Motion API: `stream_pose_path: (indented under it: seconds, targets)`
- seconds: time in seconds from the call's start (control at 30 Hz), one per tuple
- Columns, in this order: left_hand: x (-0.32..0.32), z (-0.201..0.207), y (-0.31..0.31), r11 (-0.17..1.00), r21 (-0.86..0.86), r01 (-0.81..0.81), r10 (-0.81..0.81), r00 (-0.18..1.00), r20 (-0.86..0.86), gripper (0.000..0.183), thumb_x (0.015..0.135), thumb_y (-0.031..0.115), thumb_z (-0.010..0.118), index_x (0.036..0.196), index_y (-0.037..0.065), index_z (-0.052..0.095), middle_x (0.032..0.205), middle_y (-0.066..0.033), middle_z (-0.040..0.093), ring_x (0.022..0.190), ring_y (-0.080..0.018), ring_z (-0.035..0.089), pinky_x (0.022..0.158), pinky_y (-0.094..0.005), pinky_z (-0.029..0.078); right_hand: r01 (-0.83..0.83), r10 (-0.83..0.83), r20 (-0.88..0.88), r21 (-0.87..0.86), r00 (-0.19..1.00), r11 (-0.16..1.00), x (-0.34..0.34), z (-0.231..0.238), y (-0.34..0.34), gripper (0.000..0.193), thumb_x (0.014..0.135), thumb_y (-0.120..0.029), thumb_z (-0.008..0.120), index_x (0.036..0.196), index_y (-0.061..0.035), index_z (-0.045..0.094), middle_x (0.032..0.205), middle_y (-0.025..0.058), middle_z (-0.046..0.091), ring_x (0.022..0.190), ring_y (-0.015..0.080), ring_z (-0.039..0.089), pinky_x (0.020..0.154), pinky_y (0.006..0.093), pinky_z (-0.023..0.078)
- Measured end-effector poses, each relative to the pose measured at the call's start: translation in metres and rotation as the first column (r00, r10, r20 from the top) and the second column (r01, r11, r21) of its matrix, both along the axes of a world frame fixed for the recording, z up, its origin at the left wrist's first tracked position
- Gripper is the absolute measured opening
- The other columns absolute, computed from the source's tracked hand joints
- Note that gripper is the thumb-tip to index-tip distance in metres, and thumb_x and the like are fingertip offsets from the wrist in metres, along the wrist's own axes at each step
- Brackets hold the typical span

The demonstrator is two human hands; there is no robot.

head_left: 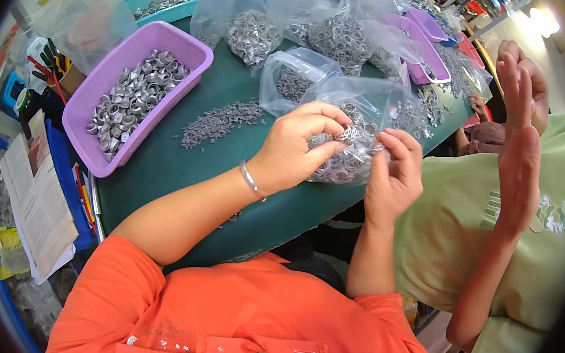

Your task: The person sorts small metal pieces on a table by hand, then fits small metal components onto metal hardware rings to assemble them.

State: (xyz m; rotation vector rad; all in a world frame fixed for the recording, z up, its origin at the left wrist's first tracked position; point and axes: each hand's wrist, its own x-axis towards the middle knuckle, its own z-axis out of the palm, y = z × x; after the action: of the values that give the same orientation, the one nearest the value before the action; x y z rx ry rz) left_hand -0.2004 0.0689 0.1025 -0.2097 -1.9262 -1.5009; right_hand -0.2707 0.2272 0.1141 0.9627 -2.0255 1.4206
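Observation:
Over a clear plastic bag [384, 93] of shiny metal rings [336, 172], my two hands are held close together. My left hand [289, 142], with a bangle on its wrist, pinches a silver ring piece [347, 134] between thumb and fingers. A short way to its right, my right hand [393, 177] is closed in a pinch at its fingertips; what it holds there is too small to make out. Behind my left hand, small grey pieces [221, 123] lie loose on the green table [164, 207], and a smaller bag of grey pieces [293, 85] stands beside them.
A purple basket [152, 144] of metal rings stands at the left, a teal basket [164, 11] behind it. More filled bags [253, 34] and purple trays [431, 73] line the back. Papers [39, 198] and pens stand at the left edge. A person in green [465, 228] sits close on the right, hands raised.

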Motion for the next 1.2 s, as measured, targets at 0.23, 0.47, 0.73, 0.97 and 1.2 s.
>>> stream_pose_path:
  seconds: [0.23,0.47,0.73,0.97,1.2]
  targets:
    - [0.046,-0.010,-0.002,0.846,0.498,0.192,-0.269,0.959,0.088,0.014,0.082,-0.006,0.064,0.095,-0.004,0.064,0.113,-0.0133,0.058,0.102,-0.0173,0.058,0.089,-0.0310,0.049,-0.277,0.462,0.488,-0.404,0.741,0.871,0.038,0.005,-0.011,0.012,0.083,0.007,0.063,0.095,0.0061,0.063,0.096,0.0105,0.060,0.073,0.0120,0.059,0.057,0.0206,0.047]
    - [0.064,-0.010,-0.001,0.805,0.575,0.146,-0.252,0.961,0.110,0.010,0.081,-0.005,0.065,0.091,-0.004,0.066,0.108,-0.0131,0.059,0.097,-0.0178,0.059,0.086,-0.0310,0.050,-0.324,0.548,0.693,-0.442,0.468,0.836,0.048,-0.007,-0.021,0.014,0.085,0.003,0.063,0.098,0.0057,0.063,0.084,0.0096,0.065,0.067,0.0111,0.062,0.053,0.0203,0.049]
    - [0.071,-0.007,-0.004,0.984,0.178,-0.002,-0.037,0.975,0.221,0.009,0.077,0.002,0.071,0.086,0.002,0.069,0.097,-0.0069,0.065,0.089,-0.0143,0.061,0.080,-0.0272,0.049,-0.362,0.589,0.730,-0.475,0.347,0.802,0.047,-0.014,-0.018,0.015,0.086,0.001,0.062,0.100,0.0061,0.061,0.085,0.0112,0.066,0.064,0.0128,0.063,0.052,0.0211,0.050]
    - [0.075,-0.011,-0.002,0.979,0.206,-0.007,-0.043,0.970,0.238,0.008,0.077,0.002,0.071,0.085,0.003,0.070,0.096,-0.0066,0.065,0.088,-0.0142,0.061,0.078,-0.0269,0.048,-0.333,0.630,0.735,-0.546,0.251,0.769,0.049,-0.018,-0.019,0.011,0.086,0.001,0.061,0.096,0.0039,0.058,0.080,0.0122,0.066,0.057,0.0137,0.062,0.047,0.0213,0.049]
    - [0.074,-0.014,-0.004,0.980,0.201,-0.010,-0.044,0.964,0.262,0.009,0.076,0.001,0.071,0.085,0.002,0.069,0.097,-0.0073,0.065,0.087,-0.0140,0.061,0.077,-0.0271,0.049,-0.326,0.581,0.771,-0.497,0.259,0.804,0.051,-0.020,-0.021,0.011,0.085,0.003,0.061,0.096,0.0039,0.059,0.078,0.0111,0.066,0.056,0.0126,0.062,0.046,0.0203,0.048]
